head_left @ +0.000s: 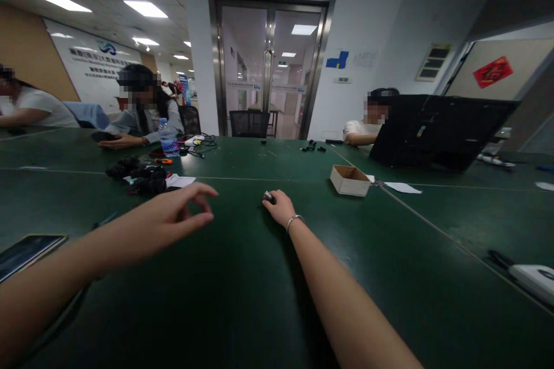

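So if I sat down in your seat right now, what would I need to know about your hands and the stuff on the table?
Left hand: in the air above the green table, thumb and forefinger curled close, holding nothing I can see.
Right hand: down on the table, fingers closed on a small dark part.
Nearby: small cardboard box to the right, open; pile of black parts to the left; phone at the left edge.
Done or left: cannot tell.

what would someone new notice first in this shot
Two bare forearms stretch over the dark green table: the left hand hovers with thumb and forefinger pinched, and the right hand rests closed on a small dark part. Beyond them sit an open cardboard box at centre right and a heap of black parts at left.
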Demonstrator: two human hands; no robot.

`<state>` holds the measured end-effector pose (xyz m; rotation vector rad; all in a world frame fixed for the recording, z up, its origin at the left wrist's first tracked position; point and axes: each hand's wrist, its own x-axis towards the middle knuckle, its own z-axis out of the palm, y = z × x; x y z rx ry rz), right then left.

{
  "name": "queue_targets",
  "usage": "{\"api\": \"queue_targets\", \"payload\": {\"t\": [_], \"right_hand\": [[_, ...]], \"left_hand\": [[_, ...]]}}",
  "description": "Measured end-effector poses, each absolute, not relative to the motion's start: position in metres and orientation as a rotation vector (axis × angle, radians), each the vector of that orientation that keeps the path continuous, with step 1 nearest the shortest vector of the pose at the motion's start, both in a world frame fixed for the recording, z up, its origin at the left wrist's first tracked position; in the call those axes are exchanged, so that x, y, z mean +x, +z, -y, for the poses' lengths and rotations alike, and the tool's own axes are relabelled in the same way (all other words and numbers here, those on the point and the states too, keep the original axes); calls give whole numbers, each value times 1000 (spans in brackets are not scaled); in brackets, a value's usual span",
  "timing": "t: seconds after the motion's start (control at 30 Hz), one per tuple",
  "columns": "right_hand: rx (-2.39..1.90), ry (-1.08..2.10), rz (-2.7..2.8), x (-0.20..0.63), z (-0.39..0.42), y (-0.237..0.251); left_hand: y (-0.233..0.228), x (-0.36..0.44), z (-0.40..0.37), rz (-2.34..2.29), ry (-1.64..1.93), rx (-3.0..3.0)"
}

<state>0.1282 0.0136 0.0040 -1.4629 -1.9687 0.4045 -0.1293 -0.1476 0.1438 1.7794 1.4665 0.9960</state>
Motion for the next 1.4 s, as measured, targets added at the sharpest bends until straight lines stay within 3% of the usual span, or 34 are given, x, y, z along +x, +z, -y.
{"api": "queue_targets", "payload": {"t": [0.13, 0.37, 0.63, 1.4], "right_hand": [[-1434, 359, 1976, 121, -19, 0], [-1355, 345, 2016, 125, -19, -3], [-1445, 421, 1975, 129, -23, -2], [-1192, 836, 1706, 145, -29, -8]], "left_hand": [[123, -61, 72, -1368, 844, 2108], [47, 3, 0, -1786, 709, 2033], [-9, -8, -25, -1439, 1130, 1778], [-4, -14, -16, -1393, 1122, 1876]]}}
